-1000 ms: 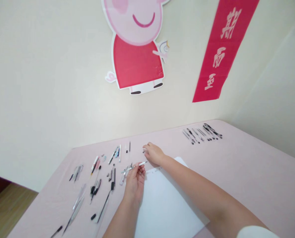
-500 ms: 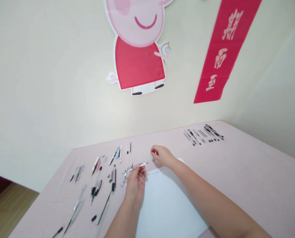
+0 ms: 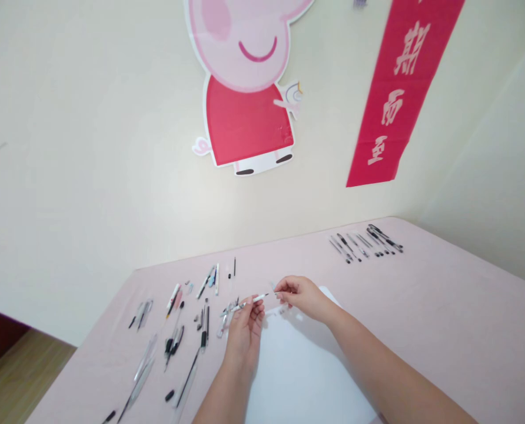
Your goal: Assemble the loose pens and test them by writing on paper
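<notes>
Fingers (image 3: 254,308) of the left hand (image 3: 243,330) are closed round a slim white pen (image 3: 250,302), held just above the pink desk (image 3: 443,330) with its tip pointing right. The right hand (image 3: 304,296) has its fingers pinched on a tiny clear piece (image 3: 273,288) right at that tip.

Around them, left to right: loose pens and pen parts (image 3: 174,335) scattered about, a white sheet (image 3: 306,383) under both forearms, and a row of pens (image 3: 366,242) far right by the wall.

On the wall there's a cartoon pig cutout (image 3: 245,100) and a red banner (image 3: 390,100) with white Chinese characters I can't read.
</notes>
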Tool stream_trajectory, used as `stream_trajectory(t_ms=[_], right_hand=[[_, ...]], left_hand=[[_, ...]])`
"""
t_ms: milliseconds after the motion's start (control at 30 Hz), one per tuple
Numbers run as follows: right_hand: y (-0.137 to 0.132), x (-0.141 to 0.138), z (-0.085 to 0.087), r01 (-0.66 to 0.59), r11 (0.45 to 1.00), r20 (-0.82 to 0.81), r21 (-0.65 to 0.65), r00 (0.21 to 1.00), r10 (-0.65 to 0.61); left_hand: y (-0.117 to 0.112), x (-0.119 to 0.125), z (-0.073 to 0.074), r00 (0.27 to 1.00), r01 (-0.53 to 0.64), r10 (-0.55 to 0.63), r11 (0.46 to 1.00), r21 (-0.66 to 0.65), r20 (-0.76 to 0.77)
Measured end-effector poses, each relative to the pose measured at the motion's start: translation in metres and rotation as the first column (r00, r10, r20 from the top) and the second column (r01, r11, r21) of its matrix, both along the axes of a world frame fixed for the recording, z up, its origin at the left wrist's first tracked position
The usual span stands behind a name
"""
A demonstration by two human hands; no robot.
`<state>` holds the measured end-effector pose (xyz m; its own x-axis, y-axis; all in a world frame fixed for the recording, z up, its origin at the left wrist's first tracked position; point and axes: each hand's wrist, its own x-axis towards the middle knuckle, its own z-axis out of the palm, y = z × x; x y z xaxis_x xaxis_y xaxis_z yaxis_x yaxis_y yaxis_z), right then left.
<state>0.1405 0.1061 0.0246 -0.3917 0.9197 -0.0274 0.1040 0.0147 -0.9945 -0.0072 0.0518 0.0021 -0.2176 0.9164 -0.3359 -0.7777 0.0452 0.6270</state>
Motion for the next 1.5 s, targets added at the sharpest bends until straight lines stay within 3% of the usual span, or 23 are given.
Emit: stream_trajectory(t_ms=[600,900,1267,1500], right_hand=[[-0.003,-0.011,-0.012,0.061,0.993,0.01,0.104,0.998,-0.063],[-0.006,-0.015,-0.008,0.051,0.994,0.019,0.095,0.998,-0.053],[-0.008,-0.014,-0.007,0.045,0.999,-0.035,-0.017,0.998,-0.045],[-0.008,-0.012,-0.009,0.013,0.997,0.042,0.075,0.999,-0.016]], left_hand=[[-0.001,0.001,-0.001,0.998,0.041,-0.04,0.998,0.039,-0.038],[-0.003,0.0,-0.003,0.995,0.082,-0.078,0.994,0.077,-0.056],[-0.003,0.002,-0.002,0.992,0.103,-0.098,0.992,0.07,-0.081],[-0.003,0.001,-0.004,0.986,0.113,-0.102,0.99,0.079,-0.133]])
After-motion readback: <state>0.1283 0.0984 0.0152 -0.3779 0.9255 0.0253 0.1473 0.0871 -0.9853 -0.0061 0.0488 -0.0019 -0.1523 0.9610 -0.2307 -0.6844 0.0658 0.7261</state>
